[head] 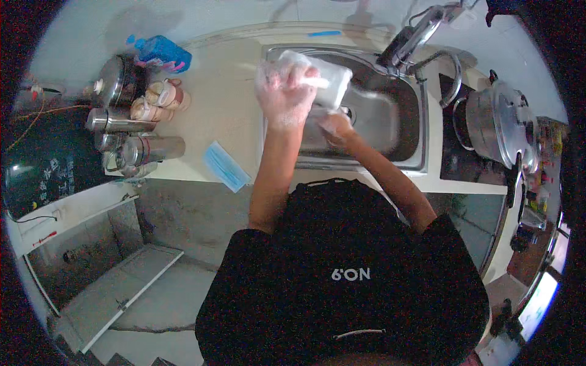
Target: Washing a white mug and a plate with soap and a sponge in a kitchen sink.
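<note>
My left hand (287, 91), covered in soap foam, grips a white rectangular container (336, 75) over the left part of the stainless steel sink (380, 110). The container is tilted and blurred, so its exact kind is unclear. A small white strip shows beside my left fingertips, too blurred to name. My right hand (336, 124), also foamy, is just below the container's lower edge, near the sink drain (350, 114). Its fingers are partly hidden, and whether they hold anything cannot be seen.
A chrome faucet (419, 39) rises at the sink's back right. Right of it stands a large metal pot (490, 123). On the left counter lie a blue face mask (225, 165), metal flasks (153, 150), beige cups (160, 100) and a blue package (162, 54).
</note>
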`<control>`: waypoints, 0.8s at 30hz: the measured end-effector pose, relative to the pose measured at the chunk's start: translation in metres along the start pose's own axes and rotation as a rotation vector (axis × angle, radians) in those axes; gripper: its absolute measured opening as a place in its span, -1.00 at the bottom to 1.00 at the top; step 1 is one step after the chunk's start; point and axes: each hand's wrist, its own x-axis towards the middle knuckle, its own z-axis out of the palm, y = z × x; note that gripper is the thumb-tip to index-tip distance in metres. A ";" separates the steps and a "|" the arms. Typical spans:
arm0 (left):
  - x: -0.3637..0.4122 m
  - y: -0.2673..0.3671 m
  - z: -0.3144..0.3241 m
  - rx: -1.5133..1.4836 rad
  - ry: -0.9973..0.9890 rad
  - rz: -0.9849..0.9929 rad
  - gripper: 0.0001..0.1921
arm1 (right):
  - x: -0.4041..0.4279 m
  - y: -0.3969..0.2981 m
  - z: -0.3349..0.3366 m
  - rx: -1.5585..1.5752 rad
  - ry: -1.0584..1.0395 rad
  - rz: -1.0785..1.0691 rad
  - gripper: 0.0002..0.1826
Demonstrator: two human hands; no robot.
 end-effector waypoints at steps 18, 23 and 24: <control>-0.047 -0.005 0.009 2.252 -0.500 0.333 -0.79 | -0.033 -0.117 -0.146 -0.335 0.572 -0.543 -0.59; -0.058 -0.001 0.003 2.512 -0.822 0.321 -0.88 | -0.020 -0.160 -0.157 -0.319 0.551 -0.549 -0.47; -0.059 -0.002 0.003 2.511 -0.823 0.322 -0.88 | -0.015 -0.160 -0.155 -0.210 0.586 -0.490 -0.46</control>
